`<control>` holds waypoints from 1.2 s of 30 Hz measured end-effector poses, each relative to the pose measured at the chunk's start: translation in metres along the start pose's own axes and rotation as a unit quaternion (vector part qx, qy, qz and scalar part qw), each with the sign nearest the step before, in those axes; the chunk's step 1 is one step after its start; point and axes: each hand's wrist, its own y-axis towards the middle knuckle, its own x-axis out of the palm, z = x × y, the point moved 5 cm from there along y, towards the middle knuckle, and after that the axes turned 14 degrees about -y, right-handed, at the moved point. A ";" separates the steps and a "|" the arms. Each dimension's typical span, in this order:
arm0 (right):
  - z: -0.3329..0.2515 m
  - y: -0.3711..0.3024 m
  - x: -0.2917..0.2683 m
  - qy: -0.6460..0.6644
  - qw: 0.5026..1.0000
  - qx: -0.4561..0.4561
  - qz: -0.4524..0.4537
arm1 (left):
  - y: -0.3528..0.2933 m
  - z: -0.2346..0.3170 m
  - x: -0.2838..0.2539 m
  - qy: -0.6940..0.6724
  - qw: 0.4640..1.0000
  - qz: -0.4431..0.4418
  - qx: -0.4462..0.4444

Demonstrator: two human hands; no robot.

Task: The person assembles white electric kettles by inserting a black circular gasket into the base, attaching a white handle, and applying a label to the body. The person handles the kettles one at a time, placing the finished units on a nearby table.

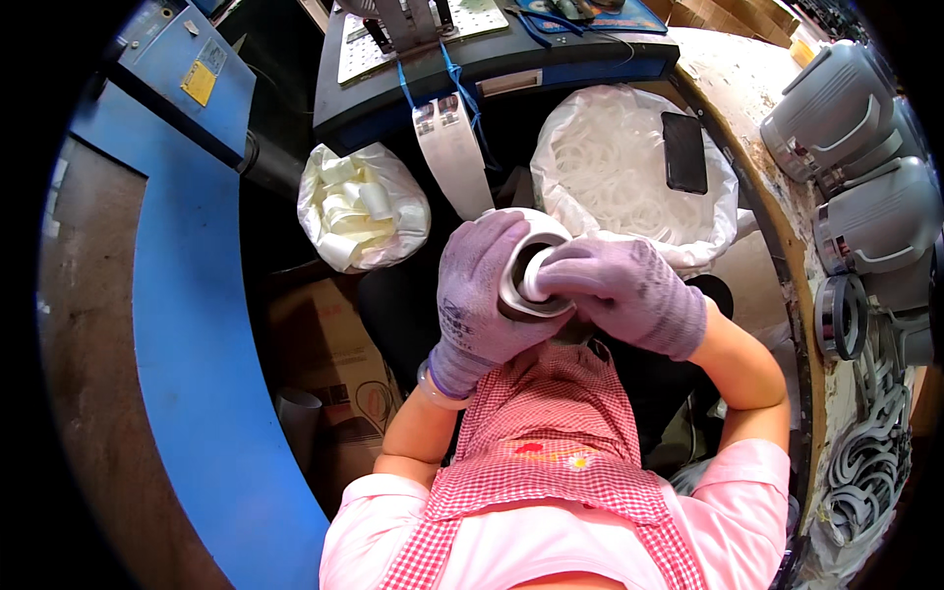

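Note:
In front of the checked apron, my left hand (480, 295) wraps round a white hollow rounded vessel (536, 220), its open mouth tilted toward me. My right hand (621, 287), also gloved in pale purple, has its fingers closed at that mouth on a white ring (533, 273). The ring sits just inside the opening, and the fingers hide part of it. Just beyond my hands is a bag of translucent white rings (595, 162), with a black phone (685, 152) lying on them.
Left of the rings stands a bag of white plastic cups (344, 208). A printed label strip (454, 162) hangs from the dark workbench (354, 108). Grey jugs (834, 103), a metal-rimmed ring (841, 317) and grey handles (854, 492) line the right-hand table. A blue panel (197, 364) borders the left.

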 end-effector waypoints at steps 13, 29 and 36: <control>-0.015 -0.003 0.016 -0.266 0.959 -0.049 -0.089 | -0.005 0.031 -0.006 0.061 0.998 0.014 0.023; -0.047 0.004 -0.061 -0.020 0.994 -0.049 0.099 | 0.002 0.027 -0.030 0.044 0.999 0.009 0.023; -0.031 -0.004 0.006 -0.116 0.993 -0.024 -0.030 | -0.001 0.036 -0.015 0.060 0.997 0.023 0.045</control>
